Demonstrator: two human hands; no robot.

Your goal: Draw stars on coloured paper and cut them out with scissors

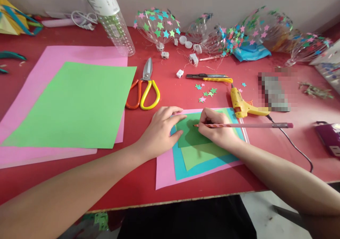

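My right hand (219,131) is closed around a pink pencil (255,125), whose tip points left, at or just above a small dark green sheet (190,139). Spread at the left edge of that sheet, my left hand (160,132) lies with its fingers apart and holds no object. Beneath the dark green piece are a light green sheet (199,157), a blue sheet (183,170) and a pink sheet (164,173), stacked with their edges showing. Small paper stars (210,94) lie scattered just beyond the stack.
Scissors (147,86), a box cutter (212,78) and a yellow glue gun (240,104) with its cord lie around the stack. Large green (77,104) and pink sheets cover the left. Star-covered clear plastic pieces (159,24) and a tall clear tube (117,33) stand along the wall.
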